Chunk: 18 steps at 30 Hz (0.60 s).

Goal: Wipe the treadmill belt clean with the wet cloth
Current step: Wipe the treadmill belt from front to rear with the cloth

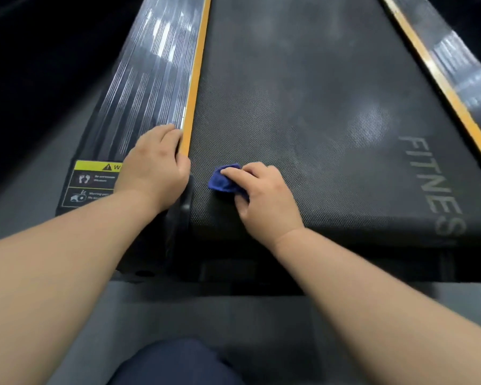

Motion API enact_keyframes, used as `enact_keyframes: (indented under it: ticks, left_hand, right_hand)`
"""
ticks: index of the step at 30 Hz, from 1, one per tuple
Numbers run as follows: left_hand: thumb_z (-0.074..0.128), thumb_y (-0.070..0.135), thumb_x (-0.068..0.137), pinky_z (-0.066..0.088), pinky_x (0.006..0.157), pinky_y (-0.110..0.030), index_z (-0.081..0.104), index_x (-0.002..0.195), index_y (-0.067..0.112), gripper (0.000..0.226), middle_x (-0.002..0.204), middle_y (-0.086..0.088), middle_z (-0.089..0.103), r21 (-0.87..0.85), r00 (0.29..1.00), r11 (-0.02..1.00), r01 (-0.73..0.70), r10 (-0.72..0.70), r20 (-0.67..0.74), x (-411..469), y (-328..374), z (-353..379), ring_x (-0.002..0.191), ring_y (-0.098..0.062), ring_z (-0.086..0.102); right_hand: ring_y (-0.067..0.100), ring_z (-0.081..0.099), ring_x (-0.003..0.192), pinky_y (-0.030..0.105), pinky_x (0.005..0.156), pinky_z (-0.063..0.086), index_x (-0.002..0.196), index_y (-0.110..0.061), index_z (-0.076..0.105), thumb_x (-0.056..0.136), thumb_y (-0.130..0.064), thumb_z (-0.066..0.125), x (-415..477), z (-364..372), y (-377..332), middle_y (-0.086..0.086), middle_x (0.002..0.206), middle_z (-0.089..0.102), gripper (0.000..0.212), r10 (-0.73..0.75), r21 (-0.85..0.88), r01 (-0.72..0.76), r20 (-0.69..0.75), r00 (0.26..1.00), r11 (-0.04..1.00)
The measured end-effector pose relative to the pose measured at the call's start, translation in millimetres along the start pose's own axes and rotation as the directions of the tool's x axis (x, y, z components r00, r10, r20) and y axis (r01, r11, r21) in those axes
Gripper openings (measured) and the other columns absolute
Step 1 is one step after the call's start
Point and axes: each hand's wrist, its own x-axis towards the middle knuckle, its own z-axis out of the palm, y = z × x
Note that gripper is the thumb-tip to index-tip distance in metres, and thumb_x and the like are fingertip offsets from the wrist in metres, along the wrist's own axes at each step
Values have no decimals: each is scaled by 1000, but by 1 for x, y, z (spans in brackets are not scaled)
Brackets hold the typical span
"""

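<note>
The black textured treadmill belt [303, 107] runs away from me, with grey lettering near its right side. A small blue cloth [221, 180] lies bunched on the belt's near left corner. My right hand [264, 195] holds the cloth against the belt, fingers curled over it, so most of the cloth is hidden under the palm. My left hand [156, 165] rests on the left side rail [147, 87], its fingers lying on the rail and its thumb over the yellow strip [196, 68] beside the belt.
A yellow-and-black warning sticker [95, 180] sits on the rail's near end, partly under my left hand. A second yellow strip [439, 79] and rail border the belt's right side. Grey floor [178, 309] lies below the treadmill's rear edge; my dark-clothed knee [175, 362] shows at the bottom.
</note>
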Motion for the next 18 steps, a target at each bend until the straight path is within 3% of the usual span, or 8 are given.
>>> enact_keyframes:
  ticks: [1, 5, 9, 12, 14, 16, 18]
  left_hand:
    - [47, 15, 91, 30, 106, -40, 50, 133, 7, 43, 144, -9, 42, -5, 1000, 1000, -2, 2, 4, 1, 0, 0, 131, -29, 36]
    - [48, 15, 90, 31, 105, -40, 51, 131, 7, 42, 142, -7, 43, -10, 1000, 1000, 8, -8, 10, 2, 1, -2, 129, -28, 37]
    - [48, 15, 89, 32, 104, -40, 51, 130, 7, 42, 141, -8, 43, -4, 1000, 1000, 18, -18, 4, 4, 3, -2, 129, -28, 36]
    - [48, 15, 90, 30, 106, -39, 51, 131, 7, 42, 142, -7, 43, -8, 1000, 1000, 25, -25, 5, 3, 2, -3, 130, -28, 35]
    - [47, 16, 90, 30, 106, -40, 50, 131, 8, 42, 143, -7, 42, -7, 1000, 1000, 26, -26, 10, 2, 2, -2, 131, -27, 35]
    - [47, 17, 90, 30, 107, -41, 50, 132, 8, 43, 143, -6, 42, -11, 1000, 1000, 23, -23, 14, 3, 2, -2, 131, -26, 35]
    - [47, 17, 90, 31, 106, -41, 50, 132, 8, 43, 142, -6, 43, -12, 1000, 1000, 23, -23, 16, 2, 1, -3, 130, -26, 35]
  right_hand:
    - [34, 52, 84, 43, 77, 51, 110, -23, 69, 74, -16, 51, 7, -5, 15, 7, 101, 62, 41, 13, -42, -14, -15, 1000, 999]
    - [36, 48, 94, 43, 87, 45, 113, -27, 68, 82, -9, 50, 33, -25, 60, 6, 110, 61, 40, 338, -117, -353, -131, 932, 928]
    - [34, 55, 80, 38, 76, 46, 99, -18, 71, 68, -9, 54, 0, -3, -6, 10, 92, 63, 36, 154, 11, -153, -83, 985, 988]
    - [32, 53, 81, 41, 75, 51, 108, -18, 67, 71, -14, 56, -28, 5, -33, 10, 97, 61, 38, 55, 86, -53, -17, 998, 995]
    - [33, 52, 82, 45, 72, 52, 109, -18, 66, 74, -19, 52, -31, -4, -15, 10, 97, 60, 38, -8, 17, 8, 5, 1000, 1000]
    - [33, 52, 82, 44, 73, 50, 107, -18, 66, 76, -24, 46, -34, -18, 13, 9, 95, 59, 37, 84, -52, -88, -83, 993, 995]
    - [34, 51, 83, 41, 80, 44, 104, -17, 64, 75, -23, 46, -41, -27, 31, 9, 95, 58, 34, 280, -37, -293, -199, 939, 956]
